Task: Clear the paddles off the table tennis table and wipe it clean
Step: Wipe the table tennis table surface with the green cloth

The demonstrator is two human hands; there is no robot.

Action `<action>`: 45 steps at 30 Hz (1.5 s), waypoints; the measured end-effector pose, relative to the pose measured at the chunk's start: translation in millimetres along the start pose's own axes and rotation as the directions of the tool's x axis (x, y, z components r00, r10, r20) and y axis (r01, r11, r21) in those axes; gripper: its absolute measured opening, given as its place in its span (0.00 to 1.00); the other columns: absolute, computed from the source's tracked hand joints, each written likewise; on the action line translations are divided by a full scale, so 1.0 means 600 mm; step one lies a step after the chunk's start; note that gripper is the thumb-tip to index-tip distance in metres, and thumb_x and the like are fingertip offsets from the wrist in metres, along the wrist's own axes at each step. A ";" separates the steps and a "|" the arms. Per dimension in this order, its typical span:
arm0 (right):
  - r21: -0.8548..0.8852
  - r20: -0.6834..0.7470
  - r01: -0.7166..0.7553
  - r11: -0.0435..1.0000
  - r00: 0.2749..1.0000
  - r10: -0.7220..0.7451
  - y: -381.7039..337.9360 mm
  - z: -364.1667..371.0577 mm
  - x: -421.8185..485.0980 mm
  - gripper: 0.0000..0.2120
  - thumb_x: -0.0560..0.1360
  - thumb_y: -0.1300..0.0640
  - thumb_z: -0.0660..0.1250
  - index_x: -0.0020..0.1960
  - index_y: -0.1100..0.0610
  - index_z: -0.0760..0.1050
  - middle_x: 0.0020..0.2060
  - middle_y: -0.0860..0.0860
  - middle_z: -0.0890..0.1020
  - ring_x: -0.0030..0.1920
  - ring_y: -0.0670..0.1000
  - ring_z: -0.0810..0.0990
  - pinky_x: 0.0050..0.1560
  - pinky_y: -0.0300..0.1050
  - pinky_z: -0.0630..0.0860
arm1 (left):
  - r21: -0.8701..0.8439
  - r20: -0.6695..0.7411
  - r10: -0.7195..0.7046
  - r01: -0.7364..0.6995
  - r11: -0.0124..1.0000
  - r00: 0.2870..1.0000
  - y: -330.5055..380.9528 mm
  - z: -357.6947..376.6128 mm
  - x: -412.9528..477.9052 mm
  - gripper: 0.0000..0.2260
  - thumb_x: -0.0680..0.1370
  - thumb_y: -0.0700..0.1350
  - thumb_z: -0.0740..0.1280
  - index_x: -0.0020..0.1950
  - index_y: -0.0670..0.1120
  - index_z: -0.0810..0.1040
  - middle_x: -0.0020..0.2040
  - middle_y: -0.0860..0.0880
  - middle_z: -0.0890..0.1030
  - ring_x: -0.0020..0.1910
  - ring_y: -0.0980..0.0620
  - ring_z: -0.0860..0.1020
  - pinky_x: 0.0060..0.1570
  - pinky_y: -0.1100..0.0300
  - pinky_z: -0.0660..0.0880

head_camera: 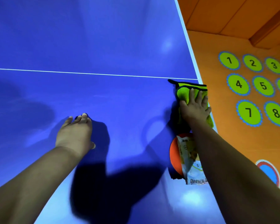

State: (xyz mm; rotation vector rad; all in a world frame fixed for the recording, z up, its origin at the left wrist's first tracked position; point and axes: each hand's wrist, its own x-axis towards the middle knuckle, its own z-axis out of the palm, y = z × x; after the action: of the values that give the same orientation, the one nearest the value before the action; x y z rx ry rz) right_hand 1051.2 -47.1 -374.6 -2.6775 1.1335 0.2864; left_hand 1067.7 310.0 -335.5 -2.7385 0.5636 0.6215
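Green cloth (183, 92) lies at the right edge of the blue table (103, 46), just below the white line (87, 73). The right hand (195, 107) presses it down, with straight fingers (191, 94) spread on top of it. The left hand (74, 131) rests flat on the table, holding nothing. 1 orange paddle (174, 152) lies nearer the person, under a packet (190, 159).

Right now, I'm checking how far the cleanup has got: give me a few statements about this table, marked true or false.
The right hand presses the green cloth onto the table. True.
The cloth lies at the left edge. False: it is at the right edge, near the white line.
The left hand holds a paddle. False: it rests flat on the table, holding nothing.
An orange paddle lies on the table under a packet. True.
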 end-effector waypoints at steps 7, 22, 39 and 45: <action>0.011 0.016 -0.072 0.997 0.997 0.072 -0.105 0.033 -0.081 0.34 0.78 0.39 0.52 0.79 0.45 0.41 0.78 0.56 0.40 0.77 0.61 0.37 0.70 0.71 0.40 | -0.031 -0.011 -0.007 0.007 0.999 1.000 0.002 -0.001 -0.001 0.36 0.72 0.55 0.70 0.72 0.42 0.58 0.76 0.47 0.56 0.73 0.51 0.60 0.71 0.58 0.50; -0.035 0.055 0.264 0.964 0.964 -0.262 -0.208 0.047 -0.031 0.37 0.75 0.30 0.50 0.78 0.41 0.42 0.78 0.52 0.41 0.77 0.59 0.36 0.72 0.67 0.38 | -0.119 -0.018 0.033 -0.035 0.992 0.999 -0.011 0.017 0.004 0.39 0.72 0.55 0.69 0.75 0.44 0.53 0.77 0.46 0.50 0.75 0.52 0.52 0.72 0.58 0.47; -0.218 0.158 0.760 0.612 0.647 -0.746 -0.169 0.101 -0.227 0.31 0.78 0.37 0.53 0.76 0.36 0.42 0.79 0.47 0.41 0.78 0.54 0.37 0.75 0.62 0.39 | -0.300 -0.249 -0.094 0.015 0.954 0.964 -0.013 0.056 -0.076 0.34 0.78 0.51 0.64 0.77 0.42 0.49 0.77 0.44 0.46 0.76 0.49 0.45 0.72 0.56 0.43; -0.265 0.168 0.795 0.546 0.596 -0.785 -0.061 0.134 -0.399 0.33 0.72 0.34 0.44 0.76 0.37 0.43 0.79 0.48 0.47 0.78 0.56 0.43 0.75 0.63 0.45 | -0.413 -0.376 -0.092 -0.078 0.907 0.922 0.001 0.130 -0.228 0.30 0.78 0.46 0.63 0.76 0.41 0.55 0.77 0.44 0.51 0.76 0.48 0.48 0.72 0.57 0.42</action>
State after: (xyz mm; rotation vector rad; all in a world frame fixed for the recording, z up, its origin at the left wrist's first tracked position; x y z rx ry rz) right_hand 906.7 162.8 -384.2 -3.1070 -0.2742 0.3474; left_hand 926.4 378.8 -340.3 -3.3078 0.5545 0.2028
